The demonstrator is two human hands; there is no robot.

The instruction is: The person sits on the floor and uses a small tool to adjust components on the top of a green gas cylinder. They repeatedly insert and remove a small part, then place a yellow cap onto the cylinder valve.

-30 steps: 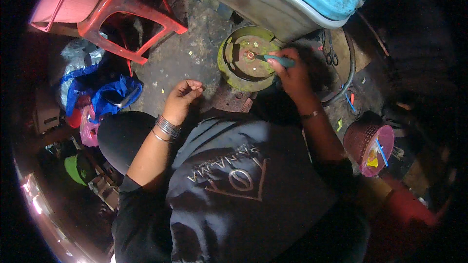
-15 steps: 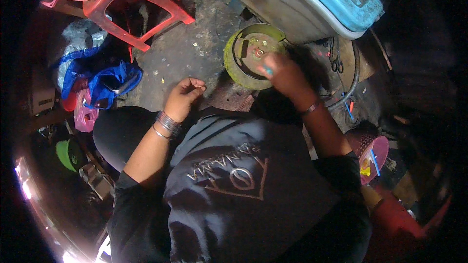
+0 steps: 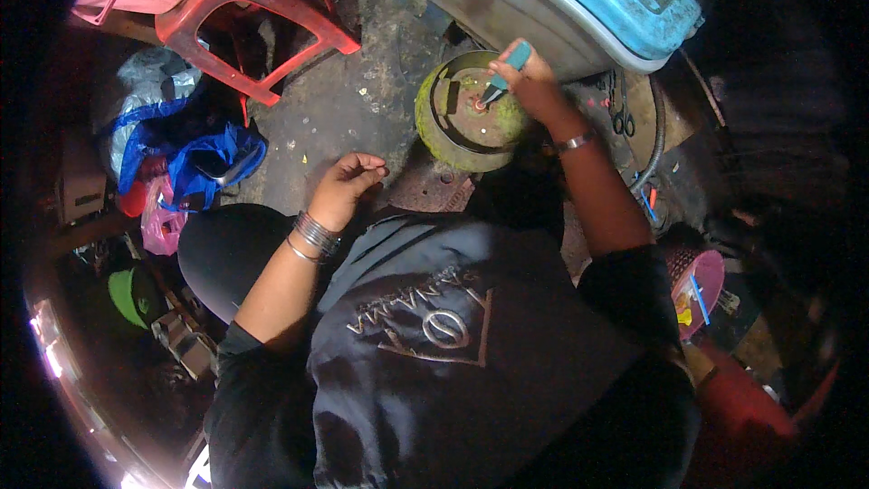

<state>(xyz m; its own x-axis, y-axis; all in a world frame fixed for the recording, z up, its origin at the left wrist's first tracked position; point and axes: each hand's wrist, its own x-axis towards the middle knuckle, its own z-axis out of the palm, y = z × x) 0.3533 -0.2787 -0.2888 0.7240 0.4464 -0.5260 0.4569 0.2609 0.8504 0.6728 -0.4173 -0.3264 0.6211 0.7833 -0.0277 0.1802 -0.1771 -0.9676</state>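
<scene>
A green gas cylinder [image 3: 478, 147] with worn, dirty paint stands on the floor in front of me, its collar ring upward. My right hand [image 3: 532, 81] grips a pair of pliers [image 3: 516, 58] by the teal handle. The dark, narrow jaws point down and reach the reddish valve [image 3: 481, 103] at the middle of the cylinder's top. My left hand [image 3: 346, 188] hovers to the left of the cylinder, apart from it. Its thumb and fingertips come together in a pinch; whether something small is between them cannot be seen.
A red plastic stool [image 3: 258, 32] stands at far left, near blue and clear bags [image 3: 204, 158]. Beyond the cylinder is a large grey tub [image 3: 507, 14] with a light-blue lid [image 3: 625, 0]. Scissors [image 3: 623, 118], a hose [image 3: 656, 140] and a pink basket [image 3: 706, 281] lie to the right.
My right hand has moved up slightly and turned, so the pliers now show plainly with their jaws at the valve. My left hand's fingers have straightened a little.
</scene>
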